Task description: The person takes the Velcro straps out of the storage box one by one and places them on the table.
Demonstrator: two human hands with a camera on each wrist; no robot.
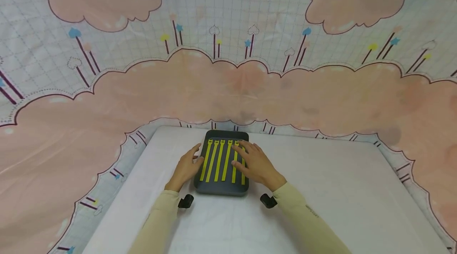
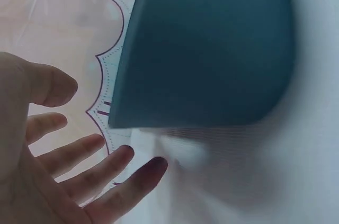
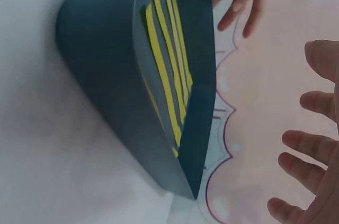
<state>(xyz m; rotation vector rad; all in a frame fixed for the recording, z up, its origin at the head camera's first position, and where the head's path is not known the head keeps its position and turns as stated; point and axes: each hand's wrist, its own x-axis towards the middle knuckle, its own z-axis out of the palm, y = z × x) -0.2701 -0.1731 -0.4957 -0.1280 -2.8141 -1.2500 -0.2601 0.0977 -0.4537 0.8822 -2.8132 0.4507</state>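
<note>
My bare right hand (image 1: 255,162) hides parts of the two rightmost flat yellow strips (image 1: 234,172); the dark lettering (image 1: 312,211) on my pale yellow right sleeve (image 1: 303,222) is too small to read. In the left-wrist view, the dark blue-grey rectangular tray (image 2: 206,49) is cropped above.

A cartoon-printed fabric backdrop (image 1: 228,91) (peach clouds (image 1: 103,0), small blue stars (image 1: 394,41)) spreads behind and beside the white tabletop (image 1: 339,190).

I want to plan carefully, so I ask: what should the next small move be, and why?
Perhaps lower the right hand and pinch a nearby yellow strap: in the head view, this hand is over the right side of the dark tray, where straps lie, and neither it nor the left hand holds anything.
</note>
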